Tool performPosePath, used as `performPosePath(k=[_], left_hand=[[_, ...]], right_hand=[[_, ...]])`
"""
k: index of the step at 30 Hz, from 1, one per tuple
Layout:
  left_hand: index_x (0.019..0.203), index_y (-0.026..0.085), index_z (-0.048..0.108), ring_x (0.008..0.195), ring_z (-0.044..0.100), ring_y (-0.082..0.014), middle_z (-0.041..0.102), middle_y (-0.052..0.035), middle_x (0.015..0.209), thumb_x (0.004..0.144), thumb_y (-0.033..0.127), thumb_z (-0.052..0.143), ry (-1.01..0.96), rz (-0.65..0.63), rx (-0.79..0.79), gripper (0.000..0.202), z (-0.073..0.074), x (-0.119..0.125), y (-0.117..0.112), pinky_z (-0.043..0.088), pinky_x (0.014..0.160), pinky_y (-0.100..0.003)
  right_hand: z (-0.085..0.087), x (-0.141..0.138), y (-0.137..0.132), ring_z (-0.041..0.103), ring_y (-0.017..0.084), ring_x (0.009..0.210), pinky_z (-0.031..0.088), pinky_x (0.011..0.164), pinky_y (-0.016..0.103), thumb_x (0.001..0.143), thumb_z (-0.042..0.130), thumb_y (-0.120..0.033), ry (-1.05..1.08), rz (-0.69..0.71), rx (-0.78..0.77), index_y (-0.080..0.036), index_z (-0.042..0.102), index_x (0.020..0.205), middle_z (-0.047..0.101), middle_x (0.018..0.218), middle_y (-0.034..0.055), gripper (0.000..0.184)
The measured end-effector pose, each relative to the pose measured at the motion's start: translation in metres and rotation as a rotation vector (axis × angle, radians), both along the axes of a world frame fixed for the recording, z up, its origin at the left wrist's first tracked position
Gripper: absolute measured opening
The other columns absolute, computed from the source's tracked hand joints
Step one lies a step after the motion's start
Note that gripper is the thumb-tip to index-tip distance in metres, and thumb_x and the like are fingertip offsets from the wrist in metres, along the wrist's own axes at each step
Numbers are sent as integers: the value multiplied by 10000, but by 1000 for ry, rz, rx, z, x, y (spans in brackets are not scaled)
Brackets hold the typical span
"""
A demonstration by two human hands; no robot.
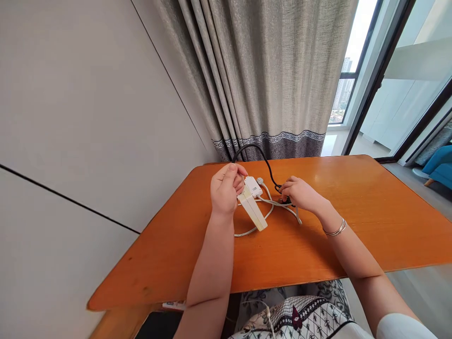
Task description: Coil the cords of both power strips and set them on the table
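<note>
A black cable (259, 149) arches up off the table between my two hands. My left hand (226, 186) is raised with its fingers closed around one end of it. Low on the tabletop, my right hand (298, 192) has its fingers curled on the looped part of the same cable, over a dark piece partly hidden beneath them. A cream-coloured long power strip (254, 212) lies just beside and below my left hand, its far end covered. Behind it is a white box-like piece (253, 187). White cord (269, 195) with a round plug (260, 181) loops between my hands.
The orange-brown wooden table (370, 226) stands against a pale wall panel (88, 117) on the left. A grey-beige curtain (282, 70) hangs behind its far edge. A sliding glass door and a blue chair (439, 167) are at the right.
</note>
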State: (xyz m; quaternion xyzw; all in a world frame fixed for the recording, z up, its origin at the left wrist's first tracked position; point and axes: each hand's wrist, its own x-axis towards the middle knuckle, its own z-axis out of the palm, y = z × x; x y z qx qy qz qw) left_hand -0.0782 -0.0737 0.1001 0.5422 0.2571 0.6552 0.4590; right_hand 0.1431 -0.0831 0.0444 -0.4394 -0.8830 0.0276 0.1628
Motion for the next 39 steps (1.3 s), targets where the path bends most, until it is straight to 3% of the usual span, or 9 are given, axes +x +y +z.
performPosePath(k=[5, 10, 16, 19, 25, 32, 39], left_hand=[[621, 158, 593, 360, 183, -44, 217, 89, 459, 775, 527, 724, -3, 2, -19, 421, 0, 0, 0, 172, 336, -177], [626, 157, 590, 352, 189, -45, 219, 90, 457, 796, 512, 712, 2, -12, -32, 412, -2, 2, 1, 178, 332, -174], [620, 162, 592, 353, 168, -40, 225, 92, 446, 746, 564, 735, 30, -54, -27, 444, -5, 6, 3, 153, 329, -177], [616, 167, 595, 358, 161, -41, 222, 94, 442, 724, 581, 743, 37, -54, -19, 453, -5, 6, 3, 142, 332, -185], [614, 165, 598, 368, 174, -43, 224, 92, 444, 717, 578, 750, 23, -43, -18, 452, -3, 5, 1, 152, 343, -191], [613, 151, 621, 362, 171, -31, 241, 92, 432, 687, 610, 772, 26, -66, -36, 488, -5, 6, 2, 144, 343, -173], [607, 150, 627, 353, 178, -28, 246, 90, 429, 685, 622, 769, 30, -63, -26, 499, -5, 5, 3, 147, 340, -164]], right_hand=[[-3, 9, 4, 572, 234, 940, 426, 858, 352, 886, 496, -20, -36, -37, 12, -187, 802, 932, 762, 1059, 96, 351], [-1, 9, 2, 592, 230, 933, 436, 816, 330, 877, 641, -135, -93, -79, 6, -228, 792, 991, 740, 1071, 82, 210], [6, 7, 3, 618, 232, 963, 432, 755, 301, 951, 615, -308, 15, -317, 12, -204, 758, 1012, 737, 992, 97, 187], [6, 10, 4, 626, 204, 893, 416, 725, 285, 944, 629, -305, 129, -352, 21, -200, 757, 964, 724, 922, 81, 166], [4, 13, 3, 589, 144, 766, 414, 706, 251, 909, 629, -231, 462, -276, 59, -189, 743, 926, 676, 878, 48, 123], [1, 15, 8, 537, 124, 562, 398, 576, 244, 923, 498, -429, 838, -332, -43, -181, 669, 722, 641, 628, 13, 363], [0, 19, 16, 441, 99, 382, 340, 436, 239, 850, 501, -601, 1109, -375, -192, -171, 661, 971, 557, 491, -49, 475]])
